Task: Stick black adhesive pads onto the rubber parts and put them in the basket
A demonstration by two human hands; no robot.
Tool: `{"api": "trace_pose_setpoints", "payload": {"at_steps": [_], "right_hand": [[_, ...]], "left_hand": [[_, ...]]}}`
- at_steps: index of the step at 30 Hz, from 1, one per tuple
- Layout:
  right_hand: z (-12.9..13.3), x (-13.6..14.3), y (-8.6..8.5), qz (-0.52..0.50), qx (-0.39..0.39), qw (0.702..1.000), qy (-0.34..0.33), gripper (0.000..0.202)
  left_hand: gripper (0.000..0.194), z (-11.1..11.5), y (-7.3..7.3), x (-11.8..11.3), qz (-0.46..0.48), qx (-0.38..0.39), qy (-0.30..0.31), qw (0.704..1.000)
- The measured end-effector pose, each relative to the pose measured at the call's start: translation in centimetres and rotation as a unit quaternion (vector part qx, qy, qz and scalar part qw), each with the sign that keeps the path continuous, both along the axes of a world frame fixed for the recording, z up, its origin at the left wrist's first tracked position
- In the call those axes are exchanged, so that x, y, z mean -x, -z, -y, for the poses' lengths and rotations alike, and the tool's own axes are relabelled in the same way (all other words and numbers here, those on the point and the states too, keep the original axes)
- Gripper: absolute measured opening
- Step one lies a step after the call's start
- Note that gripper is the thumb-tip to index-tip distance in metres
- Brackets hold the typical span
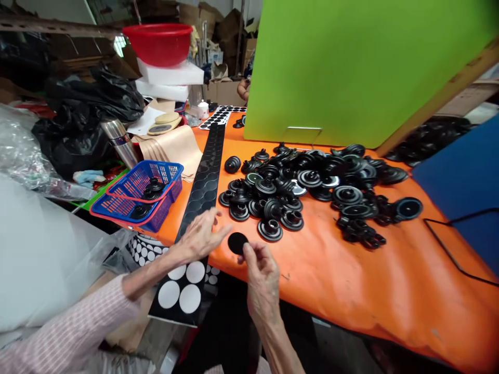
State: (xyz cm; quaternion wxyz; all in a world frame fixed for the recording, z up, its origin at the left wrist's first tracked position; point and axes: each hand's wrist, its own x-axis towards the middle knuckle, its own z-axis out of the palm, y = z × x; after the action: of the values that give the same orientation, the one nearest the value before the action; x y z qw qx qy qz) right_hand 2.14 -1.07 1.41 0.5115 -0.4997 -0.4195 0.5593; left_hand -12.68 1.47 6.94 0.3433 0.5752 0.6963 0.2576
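Between the thumb and fingers of my right hand [262,270] is a round black sticker [237,242], held by its edge above the orange tabletop. My left hand [202,234] lies over a long black strip of round stickers [201,184], fingers apart and holding nothing that I can see. White circles [189,298] show on the strip's near end, which hangs past the table edge. Just beyond my hands, a heap of black ribbed round parts [273,208] spreads over the table. Several have stepped rings and a central stub.
A blue and purple basket [156,218] with a few black parts stands left of the strip. Behind it are a steel flask [119,140] and a red basin [158,44] on white foam. A green panel [331,67] rises behind the heap; a blue panel [463,171] stands right.
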Motion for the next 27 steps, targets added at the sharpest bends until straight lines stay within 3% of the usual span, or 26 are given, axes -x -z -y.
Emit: {"api": "trace_pose_setpoints", "payload": {"at_steps": [2,4,9,12,16,18,21,23,25,27], "right_hand": [[-0.4,-1.3,0.0,0.002,-0.004,1.0,0.022,0.029],[-0.3,-2.5,-0.1,0.011,-0.003,1.0,0.0,0.029],[0.8,-4.6,0.2,0.052,0.006,0.998,-0.036,0.029],[1.0,-5.0,0.7,0.052,0.018,0.996,-0.066,0.031],[0.7,-5.5,1.2,0.079,-0.01,0.994,-0.075,0.03],[0.7,-5.6,1.1,0.1,-0.04,0.991,-0.077,0.028],[0.9,-5.2,0.3,0.096,-0.068,0.989,-0.084,0.027],[1.0,-4.6,-0.5,0.055,-0.062,0.993,-0.086,0.031],[1.1,-4.0,-1.2,0.01,-0.029,0.994,-0.102,0.026],[1.2,-3.4,-1.5,-0.018,0.014,0.993,-0.119,0.026]], "left_hand": [[0.029,-2.5,0.7,-1.4,-0.101,-0.065,-0.015,0.993],[0.029,-4.8,1.9,-2.7,-0.132,-0.084,-0.012,0.988],[0.027,-7.6,4.9,-4.0,-0.079,-0.148,-0.047,0.985],[0.021,-7.6,4.9,-3.3,-0.034,-0.136,-0.052,0.989],[0.013,-5.4,3.0,-1.5,0.085,-0.049,-0.057,0.994],[0.011,-3.5,2.2,-0.7,0.263,0.041,-0.072,0.961],[0.011,-0.4,1.6,0.0,0.518,0.142,-0.141,0.832],[0.017,1.3,1.6,0.2,0.581,0.16,-0.178,0.778],[0.017,2.7,1.7,0.2,0.605,0.161,-0.187,0.757],[0.014,3.8,1.8,0.2,0.598,0.144,-0.174,0.769]]}}
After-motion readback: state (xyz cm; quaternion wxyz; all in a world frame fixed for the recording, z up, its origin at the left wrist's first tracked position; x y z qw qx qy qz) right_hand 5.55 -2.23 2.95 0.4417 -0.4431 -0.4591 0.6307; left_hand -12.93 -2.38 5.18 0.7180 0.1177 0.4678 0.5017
